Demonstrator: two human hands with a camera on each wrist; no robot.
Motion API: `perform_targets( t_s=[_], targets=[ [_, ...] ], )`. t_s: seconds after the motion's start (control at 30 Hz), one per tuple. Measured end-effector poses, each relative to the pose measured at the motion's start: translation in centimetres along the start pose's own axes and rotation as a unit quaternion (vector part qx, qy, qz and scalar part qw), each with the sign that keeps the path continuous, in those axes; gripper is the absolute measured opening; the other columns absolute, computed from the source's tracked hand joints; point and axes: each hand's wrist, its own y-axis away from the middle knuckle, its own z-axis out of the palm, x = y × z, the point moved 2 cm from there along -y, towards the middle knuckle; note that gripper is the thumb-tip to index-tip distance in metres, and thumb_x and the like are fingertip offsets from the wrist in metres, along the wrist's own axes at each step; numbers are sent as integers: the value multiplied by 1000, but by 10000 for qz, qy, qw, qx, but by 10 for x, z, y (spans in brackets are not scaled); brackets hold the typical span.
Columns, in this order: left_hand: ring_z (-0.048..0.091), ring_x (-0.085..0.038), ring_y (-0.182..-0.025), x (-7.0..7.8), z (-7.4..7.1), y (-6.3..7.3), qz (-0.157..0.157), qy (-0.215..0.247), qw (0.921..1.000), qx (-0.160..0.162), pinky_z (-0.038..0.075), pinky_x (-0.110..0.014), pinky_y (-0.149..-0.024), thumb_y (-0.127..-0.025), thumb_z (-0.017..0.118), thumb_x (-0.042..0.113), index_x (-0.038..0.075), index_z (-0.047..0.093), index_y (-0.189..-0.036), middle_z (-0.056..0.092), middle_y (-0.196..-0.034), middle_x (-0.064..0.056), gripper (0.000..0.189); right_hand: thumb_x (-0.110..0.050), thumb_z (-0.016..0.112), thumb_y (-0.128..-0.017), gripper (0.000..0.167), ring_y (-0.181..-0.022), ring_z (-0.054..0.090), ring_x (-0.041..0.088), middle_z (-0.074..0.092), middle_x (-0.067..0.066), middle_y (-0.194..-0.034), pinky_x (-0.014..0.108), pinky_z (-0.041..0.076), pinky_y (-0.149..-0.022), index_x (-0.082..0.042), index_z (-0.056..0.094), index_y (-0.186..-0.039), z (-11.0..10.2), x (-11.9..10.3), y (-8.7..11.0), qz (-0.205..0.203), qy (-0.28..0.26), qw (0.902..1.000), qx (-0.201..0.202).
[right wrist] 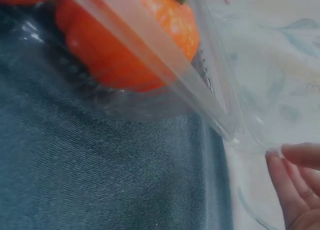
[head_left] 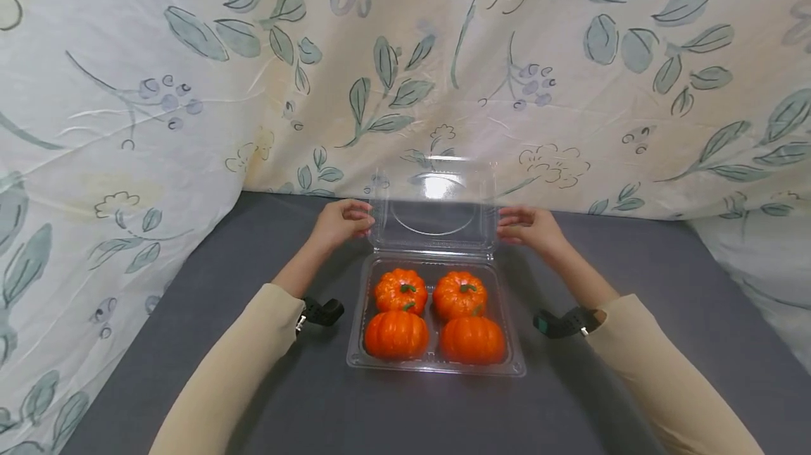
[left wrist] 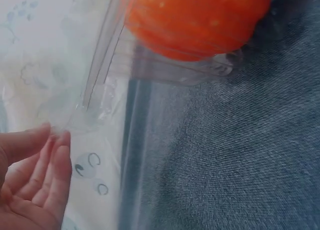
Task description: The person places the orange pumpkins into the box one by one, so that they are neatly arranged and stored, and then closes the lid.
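Observation:
A clear plastic clamshell box (head_left: 437, 368) sits on the grey cloth, its hinged lid (head_left: 434, 219) raised at the back. Several small orange pumpkins (head_left: 396, 335) with green stems lie in the base in two rows. My left hand (head_left: 342, 221) pinches the lid's left edge between thumb and fingers; the left wrist view shows the fingertips right at the clear corner. On the opposite side, my right hand (head_left: 531, 227) pinches the lid's right edge, thumb against fingers (right wrist: 285, 182) in the right wrist view. Both hands stay outside the base, behind the pumpkins.
A dark grey cloth (head_left: 304, 399) covers the table. Behind it hangs a pale curtain (head_left: 405, 53) with leaves and flowers, its lower edge close behind the raised lid. Each wrist wears a black strap with a camera (head_left: 324, 311).

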Motion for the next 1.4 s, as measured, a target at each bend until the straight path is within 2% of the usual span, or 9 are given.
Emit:
perform_targets(
  t_s=[0.13, 0.3, 0.43, 0.57, 0.7, 0.87, 1.0, 1.23, 1.4],
  targets=[
    [66, -21, -79, 3, -3, 10, 698, -627, 9953, 251, 54, -41, -77, -85, 67, 15, 5, 61, -111, 67, -100, -15, 28, -5, 58, -90, 39, -79, 63, 4, 60, 10, -100, 32, 54, -80, 11, 46, -123, -2, -4, 10, -250, -106, 9996, 35],
    [67, -20, -76, 8, -8, 24, 1595, -1411, 9751, 619, 53, -34, -64, -83, 70, 19, 12, 61, -98, 70, -92, -7, 19, -18, 45, -99, 35, -85, 64, 7, 63, 1, -96, 26, 53, -79, 13, 47, -115, -2, -12, 22, -425, -814, 9957, -128],
    [67, -18, -75, 10, -9, 36, 2058, -1696, 9616, 655, 54, -34, -65, -83, 70, 18, 12, 60, -92, 70, -87, -5, 15, -29, 44, -99, 38, -87, 65, 9, 67, -2, -91, 25, 53, -81, 7, 52, -107, -2, -18, 32, -362, -1227, 9916, -195],
    [67, -18, -75, 11, -8, 49, 2546, -1954, 9450, 625, 56, -33, -67, -83, 70, 15, 11, 60, -89, 68, -83, -4, 12, -38, 42, -98, 45, -91, 65, 8, 68, -3, -94, 25, 52, -83, 5, 54, -105, -2, -22, 43, -277, -1005, 9943, -235],
    [67, -18, -74, 10, -9, 63, 2920, -2304, 9263, 598, 56, -33, -67, -85, 67, 16, 11, 61, -88, 68, -82, -4, 9, -46, 31, -99, 59, -103, 61, 10, 66, 8, -109, 29, 45, -94, 7, 54, -109, 1, -24, 58, -384, -216, 9985, -314],
    [66, -18, -77, 4, -12, 82, 2786, -2651, 9218, 490, 55, -33, -66, -93, 54, 13, 10, 66, -98, 70, -91, -5, 13, -44, 23, -101, 63, -124, 45, 31, 52, 23, -128, 44, 30, -106, 7, 53, -122, 5, -22, 81, -543, 624, 9959, -373],
    [63, -16, -81, -1, -12, 97, 2361, -2828, 9289, 370, 49, -33, -63, -95, 42, 14, 14, 67, -107, 69, -100, -3, 28, -35, 34, -101, 48, -117, 48, 36, 51, 22, -128, 51, 39, -98, 3, 49, -126, 8, -17, 99, -473, 1007, 9932, -343],
    [63, -22, -98, -7, -8, 119, 1956, -2671, 9433, -234, 51, -42, -84, -96, 49, 30, 15, 61, -118, 64, -114, -3, 29, -13, 46, -97, 39, -116, 48, 38, 47, 25, -131, 20, 46, -88, 6, 40, -131, 17, -9, 123, -1048, 1159, 9857, -629],
    [60, -29, -104, -13, -5, 134, 1697, -2853, 9423, -437, 51, -45, -85, -89, 62, 30, 14, 61, -120, 62, -118, -7, 35, -7, 47, -96, 49, -119, 49, 30, 38, 35, -133, 13, 44, -85, 14, 27, -136, 21, -3, 139, -1122, 823, 9829, -1209]
  ],
)
